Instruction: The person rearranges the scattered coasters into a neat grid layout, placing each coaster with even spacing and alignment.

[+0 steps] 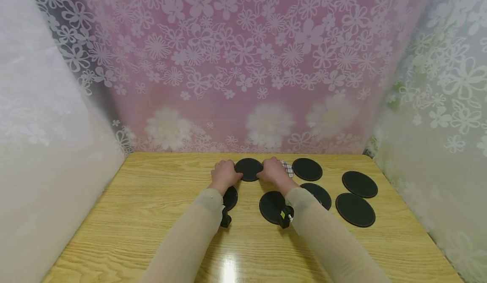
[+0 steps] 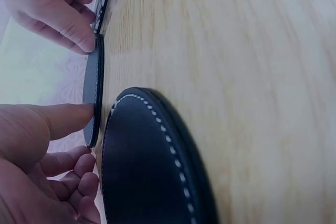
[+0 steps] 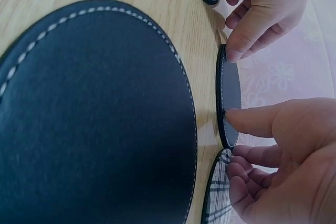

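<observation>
A round black coaster point(image 1: 249, 170) with white edge stitching lies near the back of the table, between both hands. My left hand point(image 1: 224, 174) pinches its left edge, with the thumb on top and the other fingers curled at the rim. On the opposite edge, my right hand point(image 1: 274, 172) grips the same coaster point(image 3: 231, 90) in a like manner. A plaid coaster point(image 3: 219, 190) lies by the right hand's curled fingers, partly hidden by that hand in the head view. Below the left wrist is another black coaster point(image 2: 152, 166), partly covered by the arm in the head view.
Under the right forearm lie two black coasters, one nearer the middle point(image 1: 271, 207) and one farther right point(image 1: 317, 194). Several more, such as the back one point(image 1: 307, 169), lie on the right side of the wooden table point(image 1: 125, 215). A flowered curtain point(image 1: 243, 84) hangs behind.
</observation>
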### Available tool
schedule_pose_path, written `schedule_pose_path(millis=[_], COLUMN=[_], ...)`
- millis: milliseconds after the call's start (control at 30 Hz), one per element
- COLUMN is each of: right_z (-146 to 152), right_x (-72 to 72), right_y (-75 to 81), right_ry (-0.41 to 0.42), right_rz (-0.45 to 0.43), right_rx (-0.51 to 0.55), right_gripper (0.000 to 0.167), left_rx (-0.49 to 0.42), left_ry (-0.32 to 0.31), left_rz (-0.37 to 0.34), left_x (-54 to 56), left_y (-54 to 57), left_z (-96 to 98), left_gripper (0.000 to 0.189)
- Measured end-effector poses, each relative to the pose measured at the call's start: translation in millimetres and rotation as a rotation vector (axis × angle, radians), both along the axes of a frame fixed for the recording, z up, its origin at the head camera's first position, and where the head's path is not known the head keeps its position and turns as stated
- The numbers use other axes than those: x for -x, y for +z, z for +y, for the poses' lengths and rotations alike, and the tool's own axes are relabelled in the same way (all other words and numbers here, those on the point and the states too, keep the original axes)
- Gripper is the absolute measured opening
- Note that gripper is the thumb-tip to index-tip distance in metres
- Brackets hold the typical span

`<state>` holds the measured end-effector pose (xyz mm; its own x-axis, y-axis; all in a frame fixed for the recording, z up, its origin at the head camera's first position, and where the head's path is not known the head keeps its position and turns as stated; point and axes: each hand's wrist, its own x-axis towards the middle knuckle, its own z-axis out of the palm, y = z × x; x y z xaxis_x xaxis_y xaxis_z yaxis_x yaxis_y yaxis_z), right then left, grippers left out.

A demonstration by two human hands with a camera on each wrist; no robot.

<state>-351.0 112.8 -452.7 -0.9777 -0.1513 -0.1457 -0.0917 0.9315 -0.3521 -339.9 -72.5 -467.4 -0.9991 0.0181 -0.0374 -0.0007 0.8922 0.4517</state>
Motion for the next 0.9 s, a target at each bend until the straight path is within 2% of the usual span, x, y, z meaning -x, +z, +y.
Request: schedule_pose_path(millis=[233, 467, 900], right_z=[-0.7, -3.0, -8.5], right_x=[-0.6, -0.9, -2.0], right_y=[0.5, -1.6, -1.1], right_ry=[-0.024, -0.061, -0.116], right_rz=[-0.014, -0.024, -0.028], right_rx=[0.078, 0.208, 0.376], right_gripper=[0.042, 0.047, 0.050], left_rx=[-0.024, -0.055, -0.107], left_ry=[0.008, 0.019, 0.023], left_rz=[-0.008, 0.000, 0.016], left_x=[-2.9, -7.0, -8.8], left_y=[4.5, 7.8, 5.3], left_z=[0.7, -1.1, -10.3], left_gripper=[0.041, 0.044, 0.051])
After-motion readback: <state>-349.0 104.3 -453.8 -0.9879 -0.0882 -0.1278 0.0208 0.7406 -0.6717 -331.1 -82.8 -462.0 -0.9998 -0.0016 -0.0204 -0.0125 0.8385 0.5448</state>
